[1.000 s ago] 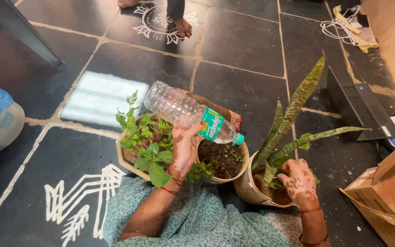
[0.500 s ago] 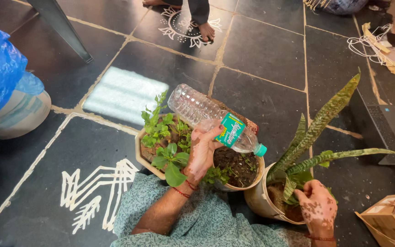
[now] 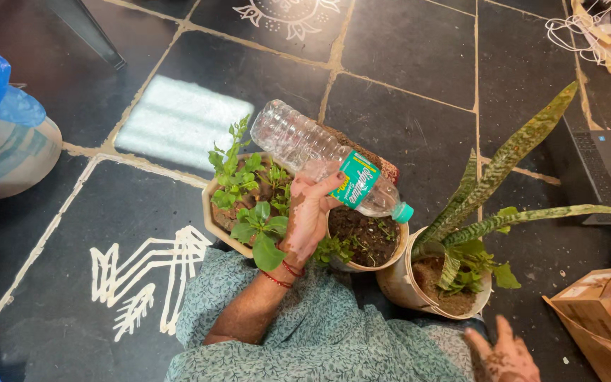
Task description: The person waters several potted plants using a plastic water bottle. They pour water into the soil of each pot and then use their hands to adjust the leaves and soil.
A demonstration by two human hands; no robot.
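Dark stone floor (image 3: pixel 404 42) with white chalk drawings. Three pots in a row: hexagonal pot (image 3: pixel 210 221) of leafy greens, round pot (image 3: pixel 373 263) of bare soil, cream pot (image 3: pixel 401 286) with a snake plant (image 3: pixel 503 170). Clear plastic bottle (image 3: pixel 305 152) (capped, green label) tilted mouth-down above the round pot; left hand (image 3: pixel 307 219), fingers clamped round it. Right hand (image 3: pixel 507 357) low beside the cream pot, fingers apart, touching nothing.

My right hand (image 3: pixel 507 357) is cut off by the bottom edge, so I can't tell its grip. My left hand (image 3: pixel 309 216) hides part of the bottle (image 3: pixel 323 166) and the pot rims beneath it. The cardboard box (image 3: pixel 602 315) and laptop (image 3: pixel 606 173) run off the right edge.
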